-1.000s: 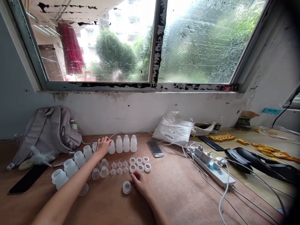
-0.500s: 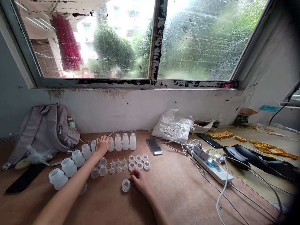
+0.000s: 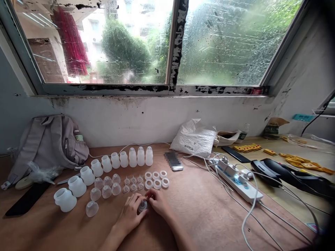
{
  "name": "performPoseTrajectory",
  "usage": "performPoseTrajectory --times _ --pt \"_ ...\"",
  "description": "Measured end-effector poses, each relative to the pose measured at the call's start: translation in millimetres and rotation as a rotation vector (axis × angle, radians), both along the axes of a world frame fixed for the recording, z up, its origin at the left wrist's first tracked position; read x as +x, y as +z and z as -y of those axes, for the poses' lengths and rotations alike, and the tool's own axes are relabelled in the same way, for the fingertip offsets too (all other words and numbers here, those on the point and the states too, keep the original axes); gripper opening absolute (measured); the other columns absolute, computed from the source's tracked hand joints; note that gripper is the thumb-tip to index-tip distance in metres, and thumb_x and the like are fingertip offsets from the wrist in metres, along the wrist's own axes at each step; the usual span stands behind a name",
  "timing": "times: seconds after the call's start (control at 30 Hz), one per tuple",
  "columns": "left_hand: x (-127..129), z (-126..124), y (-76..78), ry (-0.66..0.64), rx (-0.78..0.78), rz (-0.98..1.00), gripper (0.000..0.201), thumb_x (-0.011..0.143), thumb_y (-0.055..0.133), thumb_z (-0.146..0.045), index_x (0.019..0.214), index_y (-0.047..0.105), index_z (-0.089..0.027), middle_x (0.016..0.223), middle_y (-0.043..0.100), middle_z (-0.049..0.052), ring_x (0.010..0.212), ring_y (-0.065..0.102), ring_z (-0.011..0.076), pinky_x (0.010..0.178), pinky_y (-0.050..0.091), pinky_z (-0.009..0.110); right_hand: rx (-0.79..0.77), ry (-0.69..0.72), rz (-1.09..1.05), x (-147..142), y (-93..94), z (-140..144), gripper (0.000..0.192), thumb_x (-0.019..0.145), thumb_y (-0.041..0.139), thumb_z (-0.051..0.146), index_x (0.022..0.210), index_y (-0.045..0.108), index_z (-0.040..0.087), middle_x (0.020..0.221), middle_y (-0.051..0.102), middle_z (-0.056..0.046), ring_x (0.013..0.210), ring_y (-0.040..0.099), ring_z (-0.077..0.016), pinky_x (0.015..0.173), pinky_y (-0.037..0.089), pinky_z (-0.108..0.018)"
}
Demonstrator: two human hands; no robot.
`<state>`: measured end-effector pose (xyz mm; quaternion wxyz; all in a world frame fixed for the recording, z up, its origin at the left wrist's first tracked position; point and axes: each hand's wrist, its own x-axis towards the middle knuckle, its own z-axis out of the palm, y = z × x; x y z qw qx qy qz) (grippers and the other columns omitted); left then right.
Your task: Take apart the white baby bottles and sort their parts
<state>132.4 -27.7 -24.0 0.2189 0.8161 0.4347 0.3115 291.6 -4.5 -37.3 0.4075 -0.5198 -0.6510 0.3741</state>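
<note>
Head view. A small translucent plastic cap is seen on the wooden table, near the front edge, pinched between both hands. The left hand is curled around its left side, fingers bent onto it; the right hand is closed on it from the right, fingertips touching the piece. The two hands are nearly touching each other over the cap.

Just behind the hands, six white rings are laid out in two short rows. To their left, small clear valves are set in two rows, then clear domed cups. Further back, a curved line of white bottle bodies is recorded, running from the front left toward the wall.

A grey backpack is leaned against the wall at left. A white power strip with cables lies to the right, well apart from the hands, and a white plastic bag sits by the wall.
</note>
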Motion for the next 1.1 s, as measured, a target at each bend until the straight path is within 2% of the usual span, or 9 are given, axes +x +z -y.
performPoseTrajectory --times 0.1,0.2,0.33,0.43,0.67,0.9,1.1 --pt "-4 -6 -7.7 0.017 -0.024 0.058 0.027 0.07 0.058 -0.022 0.097 0.058 -0.026 0.098 0.057 0.004 0.095 0.052 0.0217 0.084 0.043 0.036 -0.01 0.033 0.01 0 4.2 2 0.031 0.057 0.038 0.002 0.071 0.062 0.016 0.063 0.06 0.001 0.057 0.051 -0.0112 0.054 0.039 -0.02" --pt "-7 -10 -9.3 0.036 -0.05 0.195 0.029 0.069 0.058 -0.018 0.098 0.056 -0.025 0.102 0.057 0.004 0.1 0.052 0.0201 0.087 0.044 0.035 -0.029 0.076 -0.035 -2 12.5 5 0.031 0.058 0.042 0.002 0.076 0.061 0.017 0.066 0.06 0.001 0.059 0.052 -0.0106 0.055 0.04 -0.02" --pt "-8 -9 -10.1 0.069 -0.077 0.333 0.032 0.073 0.054 -0.019 0.105 0.052 -0.023 0.105 0.055 0.004 0.1 0.053 0.0187 0.084 0.048 0.034 -0.161 0.197 -0.223 -7 20.6 10 0.023 0.07 0.051 0.017 0.092 0.056 0.019 0.079 0.06 -0.001 0.063 0.056 -0.0131 0.046 0.041 -0.02" --pt "-8 -9 -11.8 0.072 -0.034 0.286 0.032 0.073 0.054 -0.018 0.104 0.054 -0.024 0.105 0.056 0.005 0.099 0.054 0.0191 0.085 0.047 0.034 -0.228 0.224 -0.306 -11 17.9 11 0.027 0.07 0.056 0.029 0.096 0.053 0.02 0.074 0.057 0.0 0.06 0.057 -0.014 0.038 0.038 -0.019" --pt "-12 -12 -24.5 0.212 0.025 0.219 0.022 0.068 0.061 -0.021 0.089 0.058 -0.023 0.085 0.059 0.002 0.082 0.058 0.0176 0.071 0.049 0.03 -0.236 0.213 -0.337 -12 5.7 7 0.032 0.068 0.059 0.028 0.098 0.052 0.019 0.065 0.055 0.003 0.049 0.052 -0.0101 0.038 0.038 -0.018" --pt "-16 -10 -20.5 0.205 0.024 0.142 0.013 0.067 0.062 -0.02 0.079 0.056 -0.021 0.078 0.059 0.001 0.077 0.057 0.0171 0.069 0.046 0.028 -0.208 0.237 -0.272 -13 6.2 9 0.032 0.069 0.059 0.026 0.1 0.053 0.019 0.061 0.052 0.004 0.049 0.049 -0.0094 0.04 0.038 -0.019" --pt "-17 -11 -20.2 0.18 0.02 0.103 0.011 0.065 0.061 -0.016 0.071 0.052 -0.019 0.074 0.058 0.0 0.075 0.056 0.016 0.066 0.044 0.026 -0.203 0.26 -0.25 -10 6.1 9 0.03 0.069 0.06 0.027 0.097 0.052 0.02 0.066 0.054 0.003 0.051 0.05 -0.0093 0.041 0.039 -0.019"
